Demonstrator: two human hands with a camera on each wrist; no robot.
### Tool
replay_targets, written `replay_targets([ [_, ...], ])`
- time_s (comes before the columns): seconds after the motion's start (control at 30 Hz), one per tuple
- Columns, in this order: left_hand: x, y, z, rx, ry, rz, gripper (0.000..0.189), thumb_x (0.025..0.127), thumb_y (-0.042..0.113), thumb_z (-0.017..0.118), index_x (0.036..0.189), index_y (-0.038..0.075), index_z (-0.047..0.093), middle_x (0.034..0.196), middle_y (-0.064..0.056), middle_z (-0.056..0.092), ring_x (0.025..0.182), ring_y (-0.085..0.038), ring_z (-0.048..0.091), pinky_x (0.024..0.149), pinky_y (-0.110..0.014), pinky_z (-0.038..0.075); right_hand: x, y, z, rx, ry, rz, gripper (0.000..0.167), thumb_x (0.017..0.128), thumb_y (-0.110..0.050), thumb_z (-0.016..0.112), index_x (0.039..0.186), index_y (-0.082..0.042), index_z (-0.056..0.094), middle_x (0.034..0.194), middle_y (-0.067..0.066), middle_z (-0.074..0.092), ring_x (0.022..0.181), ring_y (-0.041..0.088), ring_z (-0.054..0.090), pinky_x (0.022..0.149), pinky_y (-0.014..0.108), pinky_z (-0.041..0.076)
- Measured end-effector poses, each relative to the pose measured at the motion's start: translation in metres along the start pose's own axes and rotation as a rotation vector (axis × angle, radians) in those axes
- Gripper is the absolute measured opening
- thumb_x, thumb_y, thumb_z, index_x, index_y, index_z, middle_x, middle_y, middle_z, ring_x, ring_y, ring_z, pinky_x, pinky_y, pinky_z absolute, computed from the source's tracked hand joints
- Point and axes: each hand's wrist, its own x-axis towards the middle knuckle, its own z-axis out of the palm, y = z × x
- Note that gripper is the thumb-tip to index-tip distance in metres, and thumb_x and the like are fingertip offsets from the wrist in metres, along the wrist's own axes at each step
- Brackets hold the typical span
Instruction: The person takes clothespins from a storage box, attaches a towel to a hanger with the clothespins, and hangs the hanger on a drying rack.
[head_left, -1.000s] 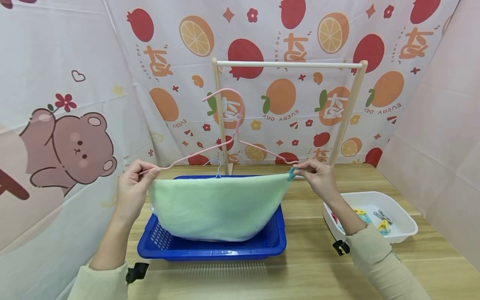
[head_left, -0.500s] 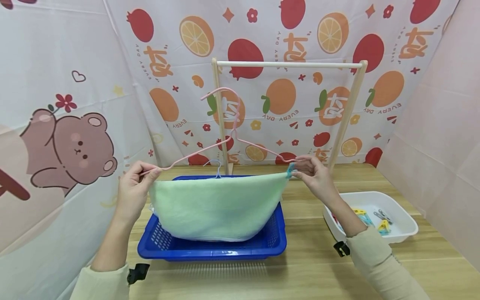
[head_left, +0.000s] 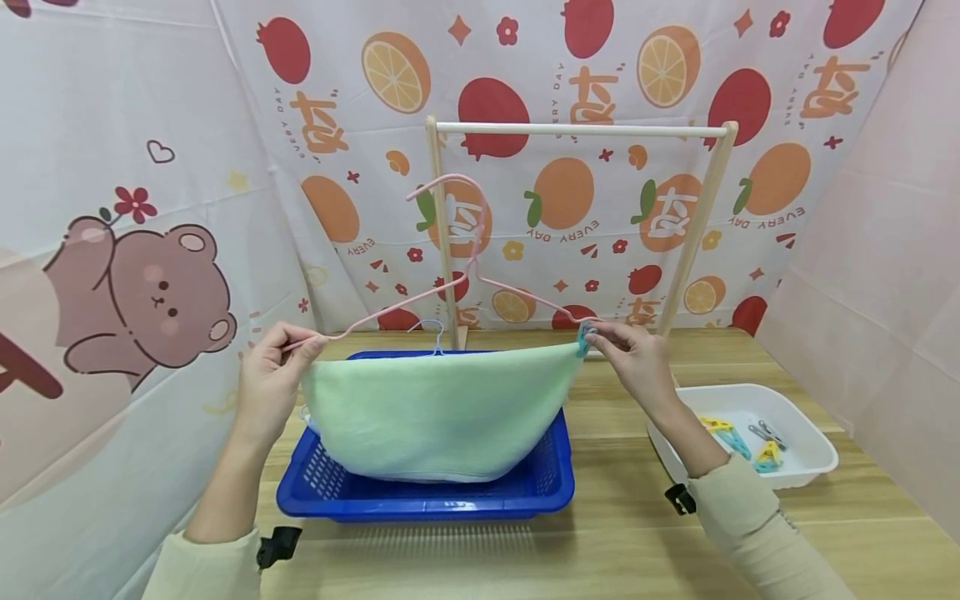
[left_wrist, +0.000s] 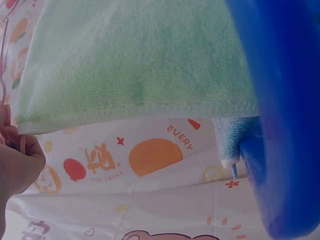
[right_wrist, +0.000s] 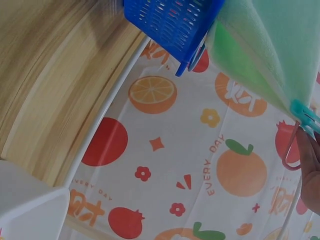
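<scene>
Left hand (head_left: 268,375), pinched on pink hanger's (head_left: 474,267) end. Right hand (head_left: 636,360), pinching teal clip (head_left: 582,340) at green towel's (head_left: 442,417) corner. Blue basket (head_left: 450,508) below

A small booth walled with fabric, set up like a home laundry corner: a fruit-printed back curtain (head_left: 517,87), a bear-printed left curtain (head_left: 153,292) and a pale right curtain (head_left: 870,242) enclose a wood-grain worktop (head_left: 615,508). The laundry look comes from the wooden-post drying rack (head_left: 581,129), blue plastic basket (head_left: 427,508), pink hanger (head_left: 405,307), green towel (head_left: 442,417) and white tray (head_left: 810,475) of clothes pegs (head_left: 768,456). What building lies beyond cannot be told.
</scene>
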Motion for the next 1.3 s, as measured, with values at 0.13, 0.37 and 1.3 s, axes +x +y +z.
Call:
replay_targets([
  [0.13, 0.0, 0.001, 0.001, -0.01, 0.005, -0.003, 0.003, 0.087, -0.001, 0.06, 0.085, -0.003, 0.059, 0.075, 0.004, 0.056, 0.066, -0.008, 0.043, 0.054, -0.015, 0.035, 0.0, 0.0, 0.0, -0.007, -0.001, 0.008, 0.021, 0.082, -0.013, 0.07, 0.099, -0.002, 0.07, 0.096, 0.008, 0.067, 0.079, 0.016, 0.065, 0.067, 0.016, 0.049],
  [0.37, 0.0, 0.001, 0.002, -0.011, 0.009, -0.017, 0.007, 0.087, 0.001, 0.06, 0.086, -0.006, 0.058, 0.075, 0.003, 0.055, 0.064, -0.008, 0.042, 0.053, -0.015, 0.034, -0.002, -0.001, -0.006, 0.031, -0.021, 0.048, 0.02, 0.082, -0.015, 0.069, 0.099, -0.004, 0.07, 0.093, 0.005, 0.068, 0.078, 0.013, 0.064, 0.065, 0.016, 0.049],
  [1.3, -0.005, 0.001, 0.001, 0.009, -0.007, -0.029, 0.003, 0.088, 0.0, 0.059, 0.085, 0.0, 0.06, 0.077, 0.002, 0.054, 0.065, -0.009, 0.043, 0.053, -0.015, 0.035, -0.016, 0.044, -0.081, -0.212, -0.147, 0.208, 0.022, 0.09, -0.021, 0.061, 0.098, 0.0, 0.067, 0.082, 0.01, 0.067, 0.075, 0.025, 0.064, 0.062, 0.008, 0.044],
])
